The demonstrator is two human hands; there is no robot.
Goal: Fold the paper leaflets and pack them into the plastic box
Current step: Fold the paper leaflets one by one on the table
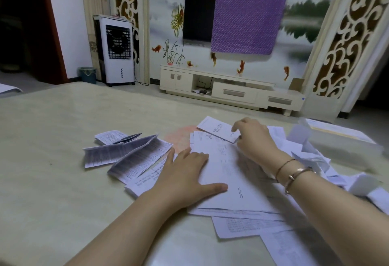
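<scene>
Leaflets (227, 173): loose heap, mid-table. Left hand (185, 173) flat, open, pinning large sheet. Right hand (254, 137) pinching small booklet (219, 129) at its near end; long axis runs away leftward. Box (345, 143): far right, nearer right hand.

Your forearms are bare, no sleeves showing. Behind your right hand's (255, 139) fingers, two thin rose-gold metal bangles (293, 172) circle the wrist; your left hand (185, 173) wears nothing.
</scene>
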